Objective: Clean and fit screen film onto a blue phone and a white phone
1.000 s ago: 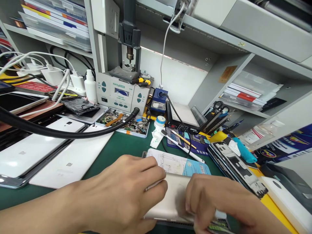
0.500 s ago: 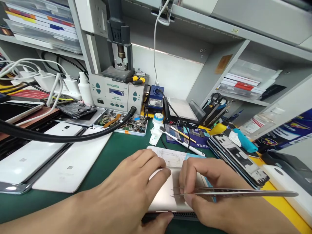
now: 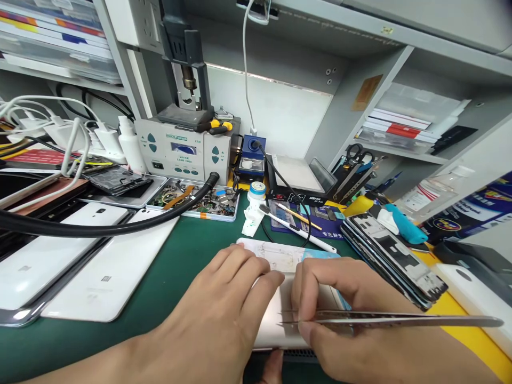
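Observation:
My left hand (image 3: 228, 298) is closed around the left end of a phone with a pale gold metallic back (image 3: 269, 326), its fingers over the far edge and the thumb at the near edge. Metal tweezers (image 3: 424, 320) are pinched in my right hand (image 3: 340, 293), between thumb and index finger. Their two tips point left, apart from each other, over the phone's back. Whether they touch its surface I cannot tell. Beneath the phone's far side lies a white and blue pad (image 3: 250, 246) with drawn marks. My right hand covers the phone's right part.
White phone back covers (image 3: 106, 280) lie at left, under a thick black hose (image 3: 92, 228). Behind stand a parts tray (image 3: 216, 213), a hot-air station (image 3: 148, 168) and a small bottle (image 3: 257, 191). A white brush (image 3: 300, 232) and stacked phone frames (image 3: 396, 256) are at right.
The head view has turned slightly, so the bench items sit a little further left. My left thumb has shifted at the phone's near edge. Both hands keep their grips.

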{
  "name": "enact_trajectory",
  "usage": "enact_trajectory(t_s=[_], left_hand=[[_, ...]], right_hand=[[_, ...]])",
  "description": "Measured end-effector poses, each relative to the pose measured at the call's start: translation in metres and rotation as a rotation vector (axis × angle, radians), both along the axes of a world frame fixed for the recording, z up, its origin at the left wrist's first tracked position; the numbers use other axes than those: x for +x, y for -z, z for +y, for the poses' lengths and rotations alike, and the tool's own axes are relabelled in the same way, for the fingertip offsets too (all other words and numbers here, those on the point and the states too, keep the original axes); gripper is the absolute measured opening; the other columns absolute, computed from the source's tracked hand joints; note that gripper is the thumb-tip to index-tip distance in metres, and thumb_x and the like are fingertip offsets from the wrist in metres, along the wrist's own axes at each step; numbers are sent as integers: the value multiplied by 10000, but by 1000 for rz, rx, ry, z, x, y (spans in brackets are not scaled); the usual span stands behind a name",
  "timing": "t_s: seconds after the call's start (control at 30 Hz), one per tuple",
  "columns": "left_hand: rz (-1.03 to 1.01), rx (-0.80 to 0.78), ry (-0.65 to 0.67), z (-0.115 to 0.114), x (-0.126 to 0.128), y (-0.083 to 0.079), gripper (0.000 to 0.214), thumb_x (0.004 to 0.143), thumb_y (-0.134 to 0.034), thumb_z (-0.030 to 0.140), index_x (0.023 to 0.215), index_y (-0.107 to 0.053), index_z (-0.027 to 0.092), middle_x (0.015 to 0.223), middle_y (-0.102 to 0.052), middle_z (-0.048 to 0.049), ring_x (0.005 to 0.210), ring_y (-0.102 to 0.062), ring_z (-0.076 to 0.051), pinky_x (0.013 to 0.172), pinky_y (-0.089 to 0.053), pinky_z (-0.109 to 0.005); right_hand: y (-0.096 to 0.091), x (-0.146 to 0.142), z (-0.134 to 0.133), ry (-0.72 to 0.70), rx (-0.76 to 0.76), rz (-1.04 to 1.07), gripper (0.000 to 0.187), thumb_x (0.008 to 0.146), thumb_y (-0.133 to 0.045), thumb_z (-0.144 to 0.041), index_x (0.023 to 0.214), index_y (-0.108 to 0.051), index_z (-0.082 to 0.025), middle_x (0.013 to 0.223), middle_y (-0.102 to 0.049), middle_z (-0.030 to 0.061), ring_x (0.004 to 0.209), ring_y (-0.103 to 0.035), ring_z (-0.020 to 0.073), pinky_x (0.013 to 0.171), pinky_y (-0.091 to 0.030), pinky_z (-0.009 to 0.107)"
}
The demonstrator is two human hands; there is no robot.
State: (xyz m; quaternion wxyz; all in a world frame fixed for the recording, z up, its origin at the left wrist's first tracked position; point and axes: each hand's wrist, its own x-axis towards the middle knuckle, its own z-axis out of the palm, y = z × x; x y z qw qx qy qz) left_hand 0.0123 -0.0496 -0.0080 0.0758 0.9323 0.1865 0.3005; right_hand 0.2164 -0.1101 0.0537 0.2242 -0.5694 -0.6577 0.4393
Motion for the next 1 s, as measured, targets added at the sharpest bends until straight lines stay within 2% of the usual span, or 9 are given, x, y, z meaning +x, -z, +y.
enact_trajectory(t_s=[0.13,0.27,0.37,0.5,0.57,0.67,0.8,0.87,1.0], left_hand=[[32,-1,-48,-9,3,-2,495,773,-621,282,1231,-595,98,1159,-650,-159,1113,-548,-364,1033,-448,-544],[39,-5,-52,-12,3,-4,523,755,-624,258,1249,-586,94,1160,-642,-161,1114,-543,-368,1016,-461,-552],[61,-51,-17,-8,1,-7,551,748,-644,263,1271,-588,95,1176,-639,-155,1123,-542,-357,1034,-463,-550],[116,-83,65,1,-3,-13,607,773,-644,269,1339,-558,67,1239,-633,-164,1172,-536,-355,1080,-442,-565],[143,-90,96,5,-7,-17,612,784,-633,261,1353,-550,51,1242,-630,-167,1165,-539,-354,1073,-452,-564],[155,-64,143,9,-11,-21,564,801,-610,237,1330,-559,47,1202,-633,-164,1103,-554,-343,1029,-479,-560],[191,-86,218,14,-14,-23,524,857,-583,241,1348,-546,61,1183,-621,-151,1082,-543,-323,1017,-474,-551],[212,-118,236,15,-14,-23,532,872,-583,258,1364,-545,59,1176,-614,-150,1082,-534,-324,1014,-467,-554],[205,-152,217,14,-13,-21,567,855,-594,252,1377,-546,35,1191,-605,-166,1105,-518,-340,1018,-455,-570]], right_hand=[[-1,-1,1,25,-9,16,225,706,-610,-24,719,-514,-226,696,-581,-51,619,-479,121,547,-381,226],[-2,-2,2,26,-35,22,212,707,-617,-37,724,-516,-223,699,-599,-46,615,-487,119,539,-380,224],[-3,-1,3,21,-37,24,212,706,-624,-41,728,-521,-224,684,-596,-51,603,-489,116,527,-383,216],[-2,1,2,-6,45,-24,211,696,-620,-29,708,-537,-222,662,-592,-59,584,-503,110,507,-384,203],[-1,1,1,-54,118,-55,213,701,-628,-18,700,-554,-218,678,-620,-57,599,-540,110,532,-412,201],[1,-2,-1,-126,222,-67,240,682,-647,15,666,-565,-210,684,-649,-59,659,-611,119,651,-475,214],[10,-4,-6,-153,337,-95,280,633,-605,56,677,-550,-215,687,-637,-66,684,-620,114,729,-488,214],[16,0,-8,-225,352,-97,295,654,-597,55,735,-573,-227,754,-669,-53,728,-631,130,729,-491,218],[25,8,-8,-342,303,-60,357,674,-589,86,823,-582,-239,846,-688,-51,821,-643,134,832,-487,224]])
